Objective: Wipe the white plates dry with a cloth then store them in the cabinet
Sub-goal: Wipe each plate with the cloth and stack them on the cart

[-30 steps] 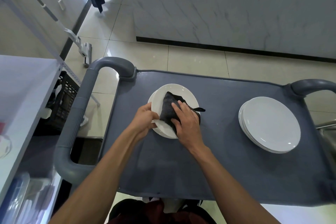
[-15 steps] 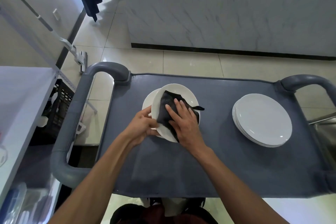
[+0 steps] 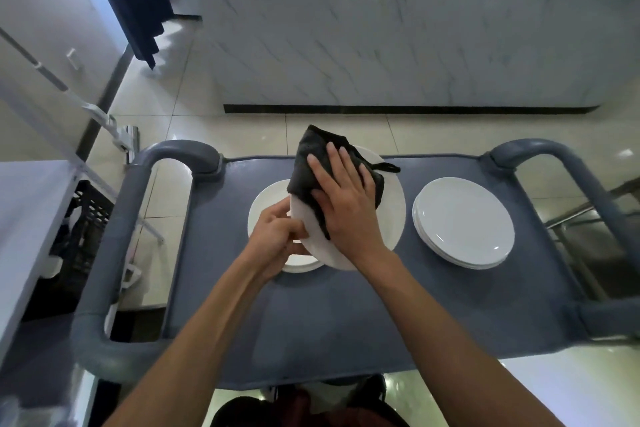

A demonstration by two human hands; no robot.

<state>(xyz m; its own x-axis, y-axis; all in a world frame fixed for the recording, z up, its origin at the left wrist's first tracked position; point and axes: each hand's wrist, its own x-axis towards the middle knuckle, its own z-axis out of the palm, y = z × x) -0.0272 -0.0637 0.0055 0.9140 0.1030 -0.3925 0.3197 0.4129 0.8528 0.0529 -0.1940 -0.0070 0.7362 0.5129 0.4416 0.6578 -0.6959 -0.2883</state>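
My left hand point(image 3: 277, 236) grips the near-left rim of a white plate point(image 3: 391, 211), holding it lifted and tilted above the cart. My right hand point(image 3: 346, 208) presses a dark cloth point(image 3: 308, 163) flat against the plate's face; the cloth covers the plate's upper left part. Below the lifted plate, another white plate point(image 3: 266, 204) lies on the grey cart top point(image 3: 346, 315), partly hidden by my hands. A stack of white plates point(image 3: 464, 222) rests on the cart's right side.
The cart has thick grey handles at the left point(image 3: 114, 236) and right point(image 3: 568, 177). A white counter point(image 3: 27, 218) stands to the left, with a black crate point(image 3: 86, 218) below it. Behind the cart are tiled floor and a marble wall point(image 3: 415, 28).
The plate has been lifted off the one beneath and tilted up. My right hand with the cloth has moved up across its face. The head view has shifted.
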